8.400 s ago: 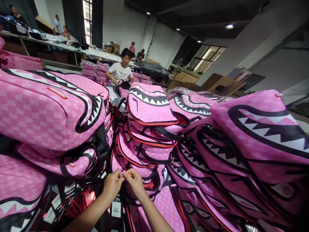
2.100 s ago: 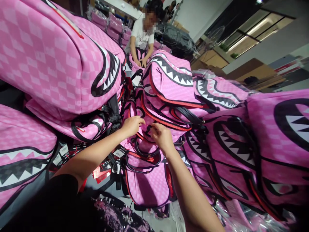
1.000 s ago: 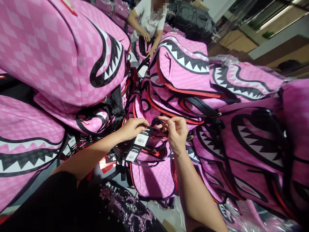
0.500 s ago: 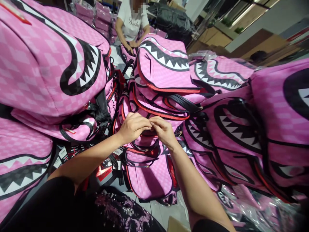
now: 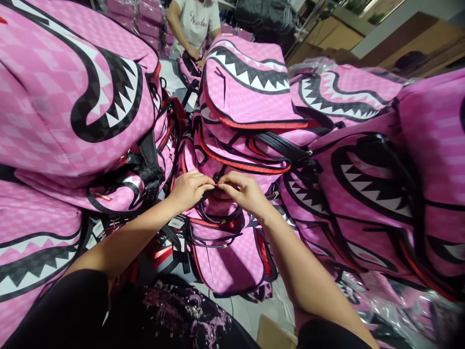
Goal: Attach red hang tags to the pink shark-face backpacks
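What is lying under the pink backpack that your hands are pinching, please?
Beneath that backpack, another pink backpack with black handles; hang tags beside it. Anything lower is covered.

On my feed, a big pink checkered fabric backpack with a black-and-white shark mouth (image 5: 54, 97) fills the left, lying on another of the same print (image 5: 25, 232) at the near left. White paper hang tags (image 5: 97, 228) spill from the gap beside them. In the middle distance a pink shark-mouth backpack with red piping (image 5: 247, 92) tops a stack. To the right I see more pink shark-mouth packs (image 5: 366, 189) leaning on one another, with crumpled clear plastic wrap (image 5: 381, 300) at the near right. At the far end a person in a white T-shirt (image 5: 196, 22) stands between plastic-wrapped pink packs (image 5: 125, 12) and a black bundle (image 5: 269, 12).
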The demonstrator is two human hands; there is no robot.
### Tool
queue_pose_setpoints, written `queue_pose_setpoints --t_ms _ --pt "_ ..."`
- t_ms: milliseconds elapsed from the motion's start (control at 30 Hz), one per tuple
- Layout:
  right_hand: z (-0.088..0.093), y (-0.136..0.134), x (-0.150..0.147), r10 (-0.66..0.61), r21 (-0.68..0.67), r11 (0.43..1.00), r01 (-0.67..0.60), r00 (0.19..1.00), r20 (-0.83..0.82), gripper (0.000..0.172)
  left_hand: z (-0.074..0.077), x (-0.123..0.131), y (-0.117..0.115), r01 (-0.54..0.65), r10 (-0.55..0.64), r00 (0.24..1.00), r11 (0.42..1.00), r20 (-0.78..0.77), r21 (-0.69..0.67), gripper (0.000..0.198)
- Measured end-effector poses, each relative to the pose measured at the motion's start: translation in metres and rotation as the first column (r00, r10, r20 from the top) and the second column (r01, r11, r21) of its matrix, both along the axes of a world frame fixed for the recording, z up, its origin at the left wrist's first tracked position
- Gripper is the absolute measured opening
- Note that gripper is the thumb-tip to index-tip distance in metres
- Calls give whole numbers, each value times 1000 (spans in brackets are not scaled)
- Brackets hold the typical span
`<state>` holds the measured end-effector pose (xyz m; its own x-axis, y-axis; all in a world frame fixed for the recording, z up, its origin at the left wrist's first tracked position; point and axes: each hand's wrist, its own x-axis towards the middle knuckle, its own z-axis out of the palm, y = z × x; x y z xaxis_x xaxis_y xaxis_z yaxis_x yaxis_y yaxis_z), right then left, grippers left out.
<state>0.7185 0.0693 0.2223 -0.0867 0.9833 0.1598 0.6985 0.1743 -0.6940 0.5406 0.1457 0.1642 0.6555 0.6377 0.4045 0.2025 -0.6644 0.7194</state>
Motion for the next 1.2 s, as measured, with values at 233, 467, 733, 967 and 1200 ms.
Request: queue_pose_setpoints --t_ms 233,467,733,967,1200 --pt "-4 0 1 45 33 998 -47 998 52 15 5 1 -2 -12 21 993 997 -116 79 16" --pt "-5 1 0 92 20 995 -98 976 197 12 14 5 -4 -27 65 953 991 -294 132 11" --pt "-7 4 -2 48 -44 998 -40 984 173 11 26 7 -4 1 125 882 964 -454 267 14" --pt "-9 5 -1 22 -71 997 -7 976 214 12 24 14 -16 -95 213 855 961 -473 261 13" --pt "-11 7 2 11 -89 996 4 986 166 15 15 10 -16 -80 71 921 997 -383 -9 17"
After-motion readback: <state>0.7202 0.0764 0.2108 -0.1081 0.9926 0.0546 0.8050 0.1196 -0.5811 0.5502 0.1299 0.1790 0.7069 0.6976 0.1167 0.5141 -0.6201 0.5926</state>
